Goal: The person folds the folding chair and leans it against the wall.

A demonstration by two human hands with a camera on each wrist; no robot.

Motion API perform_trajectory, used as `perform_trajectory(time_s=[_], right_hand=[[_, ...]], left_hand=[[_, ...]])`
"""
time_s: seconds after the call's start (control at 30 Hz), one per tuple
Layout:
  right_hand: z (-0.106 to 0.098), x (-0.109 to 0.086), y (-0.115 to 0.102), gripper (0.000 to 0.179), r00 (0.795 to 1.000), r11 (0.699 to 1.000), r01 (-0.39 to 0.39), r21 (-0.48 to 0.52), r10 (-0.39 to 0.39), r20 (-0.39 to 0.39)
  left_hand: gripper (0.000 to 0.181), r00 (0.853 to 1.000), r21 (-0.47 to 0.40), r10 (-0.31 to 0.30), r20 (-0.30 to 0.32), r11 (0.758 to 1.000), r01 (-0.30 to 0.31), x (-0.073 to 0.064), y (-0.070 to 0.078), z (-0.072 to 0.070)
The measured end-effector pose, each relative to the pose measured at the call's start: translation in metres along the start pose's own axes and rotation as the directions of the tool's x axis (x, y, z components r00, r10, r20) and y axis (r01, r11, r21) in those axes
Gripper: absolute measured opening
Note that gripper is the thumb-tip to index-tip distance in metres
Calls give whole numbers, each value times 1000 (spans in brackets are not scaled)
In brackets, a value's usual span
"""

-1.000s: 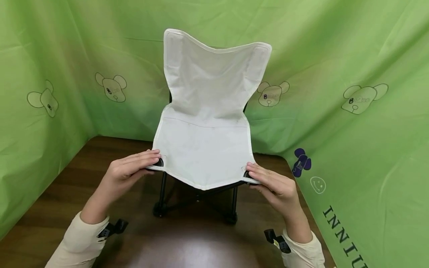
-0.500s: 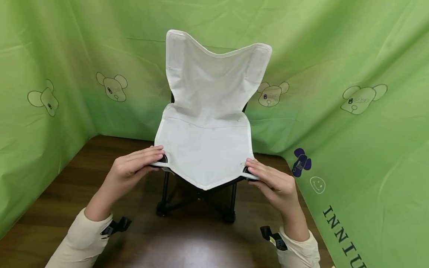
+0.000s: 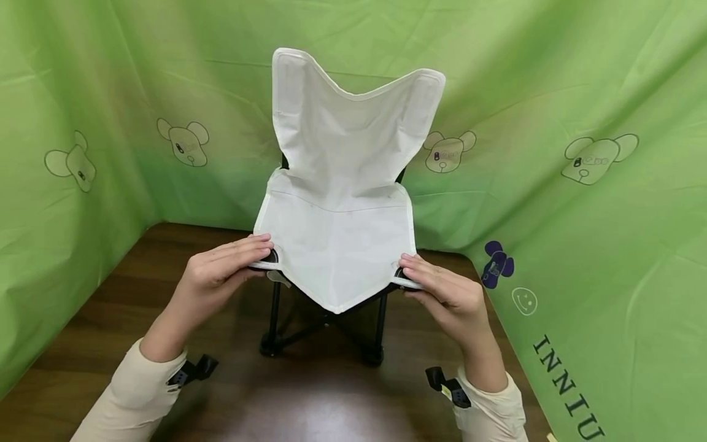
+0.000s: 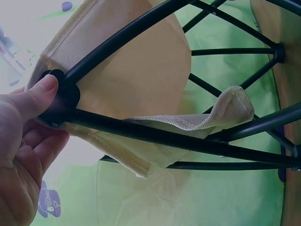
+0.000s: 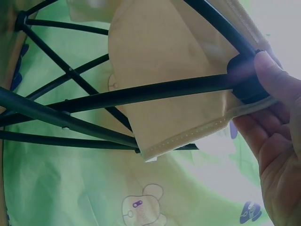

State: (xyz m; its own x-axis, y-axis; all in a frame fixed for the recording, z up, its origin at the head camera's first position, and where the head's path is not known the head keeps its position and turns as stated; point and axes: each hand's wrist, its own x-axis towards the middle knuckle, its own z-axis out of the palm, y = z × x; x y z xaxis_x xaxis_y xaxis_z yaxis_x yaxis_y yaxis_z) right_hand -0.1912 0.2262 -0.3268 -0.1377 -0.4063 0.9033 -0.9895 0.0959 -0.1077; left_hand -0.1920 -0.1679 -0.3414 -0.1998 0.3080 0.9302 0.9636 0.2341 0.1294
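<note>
A small folding chair with a white fabric seat and a raised back stands unfolded in the head view. My left hand grips its front left corner, fingers on top of the cloth and thumb underneath. At the front right corner my right hand holds on the same way. In the left wrist view the thumb presses a black corner joint where two frame tubes meet. The right wrist view has the other thumb against a matching black joint. Black crossed legs show below the seat.
The chair stands on a dark wooden tabletop. Green printed curtains enclose it at the back and both sides. A black camera mount sits on the left sleeve, another on the right.
Both hands have moved slightly inward and up with the front corners. The front legs stand a little closer together, and the seat's front edge dips more sharply in the middle.
</note>
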Motion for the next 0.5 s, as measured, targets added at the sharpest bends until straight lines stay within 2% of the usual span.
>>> perform_trajectory(time_s=[0.5], right_hand=[[4,13,-1,29,1000,998,20,-55,-21,-9]], left_hand=[[31,1000,63,8,4,998,-8,14,1,7]])
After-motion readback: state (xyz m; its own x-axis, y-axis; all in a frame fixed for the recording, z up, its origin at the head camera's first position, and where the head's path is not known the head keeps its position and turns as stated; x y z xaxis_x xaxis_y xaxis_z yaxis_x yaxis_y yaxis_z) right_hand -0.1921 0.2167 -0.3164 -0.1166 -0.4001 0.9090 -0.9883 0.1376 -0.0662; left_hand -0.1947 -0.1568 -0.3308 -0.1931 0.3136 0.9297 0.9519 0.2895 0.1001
